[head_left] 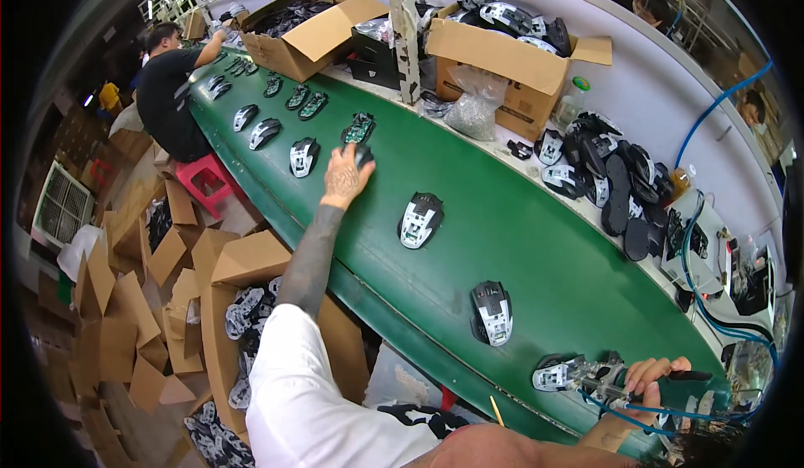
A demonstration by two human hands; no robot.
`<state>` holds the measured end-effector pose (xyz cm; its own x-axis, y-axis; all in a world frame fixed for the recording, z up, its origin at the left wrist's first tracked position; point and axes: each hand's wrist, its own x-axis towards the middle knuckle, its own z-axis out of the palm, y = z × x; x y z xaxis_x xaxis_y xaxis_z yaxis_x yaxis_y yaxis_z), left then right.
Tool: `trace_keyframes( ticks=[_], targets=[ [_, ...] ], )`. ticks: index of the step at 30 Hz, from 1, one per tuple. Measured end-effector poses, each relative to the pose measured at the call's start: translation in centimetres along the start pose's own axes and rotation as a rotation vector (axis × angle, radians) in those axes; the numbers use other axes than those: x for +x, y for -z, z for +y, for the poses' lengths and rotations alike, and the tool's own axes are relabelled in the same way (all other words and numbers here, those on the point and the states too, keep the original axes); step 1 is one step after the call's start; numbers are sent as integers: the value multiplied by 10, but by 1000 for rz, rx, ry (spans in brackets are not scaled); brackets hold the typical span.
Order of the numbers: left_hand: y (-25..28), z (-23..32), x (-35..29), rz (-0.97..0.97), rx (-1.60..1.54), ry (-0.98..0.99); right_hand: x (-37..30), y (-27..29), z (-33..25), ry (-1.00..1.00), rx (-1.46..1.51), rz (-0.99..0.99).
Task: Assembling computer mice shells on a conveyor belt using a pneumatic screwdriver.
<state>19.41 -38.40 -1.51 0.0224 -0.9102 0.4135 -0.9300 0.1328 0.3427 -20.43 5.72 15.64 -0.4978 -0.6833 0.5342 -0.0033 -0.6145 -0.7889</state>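
My left hand (345,175), on a tattooed forearm, reaches far over the green belt. Its fingers are curled round a dark mouse part (363,157), mostly hidden under them. Just beyond the fingertips lies a mouse base with a green circuit board (358,127). At lower right my right hand (651,384) is wrapped round a power screwdriver (687,391) with a clear front end and a blue hose. The tool's front end meets a black and white mouse (553,376). Between my hands lie two more half-open mice, one nearer the middle (420,220), another closer (492,312).
Several mice and boards line the far belt (519,259). Cartons of parts (502,70) and a post (403,33) stand along its back edge. A pile of mouse shells (611,162) lies at right. Open cartons (218,317) crowd the left floor. A co-worker (167,91) sits at far left.
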Motion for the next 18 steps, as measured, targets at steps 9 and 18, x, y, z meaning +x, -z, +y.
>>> trace_keyframes(
  ticks=[9,18],
  targets=[
    [-26,-8,102,-132,82,116,2,-16,6,11,-15,-19],
    [-19,-18,68,-221,131,-92,3,-12,9,30,-39,39]
  ],
)
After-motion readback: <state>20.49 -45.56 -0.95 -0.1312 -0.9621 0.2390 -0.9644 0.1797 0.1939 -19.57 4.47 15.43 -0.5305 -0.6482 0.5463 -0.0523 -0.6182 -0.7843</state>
